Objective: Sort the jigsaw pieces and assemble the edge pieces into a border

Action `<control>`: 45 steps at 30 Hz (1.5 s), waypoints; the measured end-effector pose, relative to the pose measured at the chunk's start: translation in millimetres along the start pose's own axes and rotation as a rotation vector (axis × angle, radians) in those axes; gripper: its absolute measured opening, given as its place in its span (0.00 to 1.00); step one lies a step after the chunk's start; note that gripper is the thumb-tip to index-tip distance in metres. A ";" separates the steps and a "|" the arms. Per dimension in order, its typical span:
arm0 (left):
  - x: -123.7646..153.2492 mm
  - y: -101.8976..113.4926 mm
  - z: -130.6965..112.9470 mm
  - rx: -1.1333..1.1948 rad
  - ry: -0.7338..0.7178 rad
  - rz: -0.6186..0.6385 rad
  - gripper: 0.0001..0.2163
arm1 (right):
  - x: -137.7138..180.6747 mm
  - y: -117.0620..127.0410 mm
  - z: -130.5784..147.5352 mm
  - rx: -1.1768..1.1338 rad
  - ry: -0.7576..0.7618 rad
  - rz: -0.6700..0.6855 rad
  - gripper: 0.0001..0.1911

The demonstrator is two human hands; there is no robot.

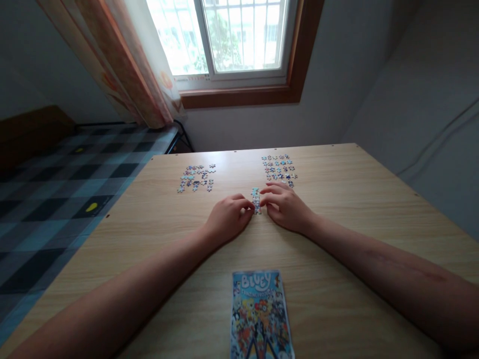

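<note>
Both bare hands are meeting over a puzzle strip around the middle of the table [337, 199]. The strip [256, 199] is lying flat, narrow, running away from the person, sitting between the two hands.

Left hand [231, 214] is curling in from the left, thumb and forefinger tips bunching close together at the strip's lower left edge; cannot tell whether they are pinching a piece or only pressing. Right hand [286, 205] is resting opposite with fingers bent and spreading apart, thumb tucking below, fingertips reaching toward the strip's right edge; contact is too small to tell.

Loose pieces are lying in two groups farther off: left group [191, 177] is spreading in uneven rows beyond the left hand; right group [277, 169] is sitting in rough rows just past the right hand.

A card [262, 314] with "BLUEY" lettering is lying nearest the person, between the forearms. Behind the table, a window [243, 40] is letting in light, a curtain [129, 65] is hanging left of it, and a checked bed [71, 174] is standing at left.
</note>
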State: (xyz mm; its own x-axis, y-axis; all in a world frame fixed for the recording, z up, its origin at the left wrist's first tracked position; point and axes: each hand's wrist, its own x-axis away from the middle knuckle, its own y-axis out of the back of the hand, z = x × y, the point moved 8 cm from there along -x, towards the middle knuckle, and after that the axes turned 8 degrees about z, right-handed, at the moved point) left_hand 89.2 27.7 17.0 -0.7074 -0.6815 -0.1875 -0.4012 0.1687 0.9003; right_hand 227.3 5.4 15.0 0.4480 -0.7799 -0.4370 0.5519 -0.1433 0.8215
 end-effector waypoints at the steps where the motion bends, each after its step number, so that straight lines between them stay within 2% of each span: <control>1: -0.1 -0.6 -0.2 -0.003 -0.012 0.002 0.08 | 0.1 0.0 0.6 0.006 0.007 0.001 0.13; 17: -0.3 -1.4 -11.1 -0.151 -0.120 0.003 0.11 | 1.3 -0.8 -6.9 0.008 -0.027 0.044 0.13; 29: 0.0 -0.9 -14.3 -0.198 -0.132 0.013 0.13 | 2.7 2.9 -1.0 0.076 0.012 0.015 0.11; 45: -0.4 -2.1 -12.4 -0.171 -0.141 0.012 0.12 | 2.5 1.3 -1.6 0.027 0.017 0.015 0.12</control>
State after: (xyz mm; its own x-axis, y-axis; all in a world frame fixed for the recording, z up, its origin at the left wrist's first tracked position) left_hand 97.5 18.8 20.1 -0.7907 -0.5718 -0.2188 -0.2960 0.0443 0.9541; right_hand 230.3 4.2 14.4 0.4680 -0.7717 -0.4306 0.5261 -0.1482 0.8374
